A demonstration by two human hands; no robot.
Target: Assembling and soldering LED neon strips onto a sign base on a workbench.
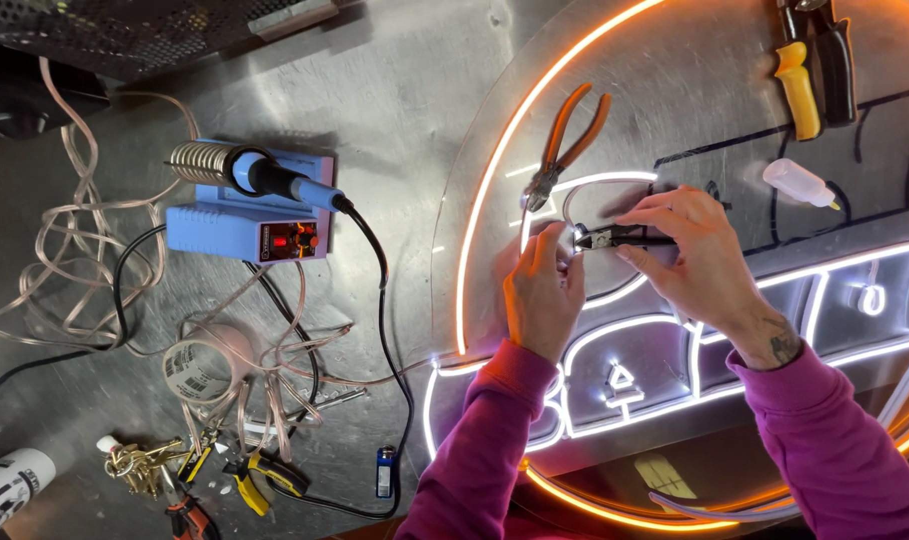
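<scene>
Both hands working at a lit neon sign on a metal bench.
We see the right hand, wrist bent, fingers closed around small black cutters; the left hand pinches what seems a white strip at their tip, below orange-handled pliers.

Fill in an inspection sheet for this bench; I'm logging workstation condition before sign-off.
Surface: scratched metal table, with a lit neon sign panel lying on it.
Job's things: black-handled tool gripped at a white tube end on the sign.
Clutter: orange-handled pliers, small squeeze bottle, yellow-and-black tools, blue lighter, tape roll, keys.
Grippers: left hand steadies the tube; right hand holds the tool.
Cables: clear wire tangle; black cord from the soldering station.
Surroundings: dark mesh box at the top left.
</scene>
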